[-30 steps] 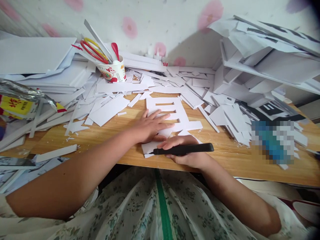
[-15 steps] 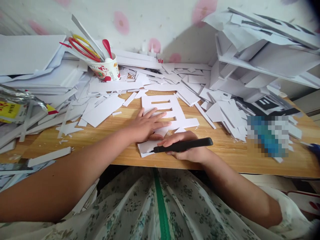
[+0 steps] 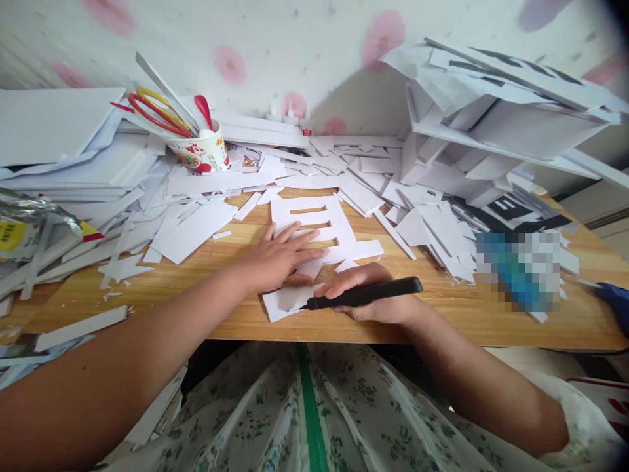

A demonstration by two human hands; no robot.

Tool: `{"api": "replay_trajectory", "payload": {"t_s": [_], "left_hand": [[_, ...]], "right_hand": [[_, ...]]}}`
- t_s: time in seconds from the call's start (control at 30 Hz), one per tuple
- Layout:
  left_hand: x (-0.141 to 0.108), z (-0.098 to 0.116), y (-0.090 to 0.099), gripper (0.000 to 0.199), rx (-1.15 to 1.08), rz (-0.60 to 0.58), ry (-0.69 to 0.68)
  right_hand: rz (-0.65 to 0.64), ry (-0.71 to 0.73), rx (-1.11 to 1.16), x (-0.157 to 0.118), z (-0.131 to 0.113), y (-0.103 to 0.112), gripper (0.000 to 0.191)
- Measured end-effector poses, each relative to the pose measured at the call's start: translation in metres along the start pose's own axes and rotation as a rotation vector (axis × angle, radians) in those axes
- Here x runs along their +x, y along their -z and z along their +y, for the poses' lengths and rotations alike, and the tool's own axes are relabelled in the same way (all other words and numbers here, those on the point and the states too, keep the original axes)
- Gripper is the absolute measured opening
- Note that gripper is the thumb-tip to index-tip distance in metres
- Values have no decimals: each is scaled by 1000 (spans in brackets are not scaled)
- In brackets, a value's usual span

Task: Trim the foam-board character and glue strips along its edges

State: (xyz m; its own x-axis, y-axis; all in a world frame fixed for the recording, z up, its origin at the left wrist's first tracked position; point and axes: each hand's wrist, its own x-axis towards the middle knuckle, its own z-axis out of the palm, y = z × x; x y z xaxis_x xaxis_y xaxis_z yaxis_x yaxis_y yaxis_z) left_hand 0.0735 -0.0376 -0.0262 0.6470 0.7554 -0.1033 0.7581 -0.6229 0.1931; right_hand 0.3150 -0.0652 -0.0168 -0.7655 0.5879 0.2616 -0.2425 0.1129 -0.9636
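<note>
My right hand is closed round a black pen-like tool, its thin tip over a small white piece near the desk's front edge. Fingers spread, my left hand lies flat on the lower left part of a white cutout board with several slots. The left thumb is near the top edge of the small piece. Whether the tip touches the piece I cannot tell.
White scraps cover the back and left of the wooden desk. A paper cup with scissors stands back left. At the right are a white board structure and a blurred blue patch.
The view has shifted slightly, so the desk sits a little lower and further left. The tool's tip stands slightly further from the small piece's left edge. Both hands keep their poses.
</note>
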Motion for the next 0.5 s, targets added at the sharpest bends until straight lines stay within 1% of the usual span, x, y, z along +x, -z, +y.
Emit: {"api": "replay_trajectory", "payload": {"t_s": [0.17,0.33,0.5], "left_hand": [[0,0,1,60,-10,-13,3],[1,0,1,60,23,-15,6],[4,3,3,63,45,-56,29]], "right_hand": [[-29,-25,9,-2,-4,6,33],[-36,6,1,-5,-8,13,32],[-43,26,-48,-10,-11,22,34]]}}
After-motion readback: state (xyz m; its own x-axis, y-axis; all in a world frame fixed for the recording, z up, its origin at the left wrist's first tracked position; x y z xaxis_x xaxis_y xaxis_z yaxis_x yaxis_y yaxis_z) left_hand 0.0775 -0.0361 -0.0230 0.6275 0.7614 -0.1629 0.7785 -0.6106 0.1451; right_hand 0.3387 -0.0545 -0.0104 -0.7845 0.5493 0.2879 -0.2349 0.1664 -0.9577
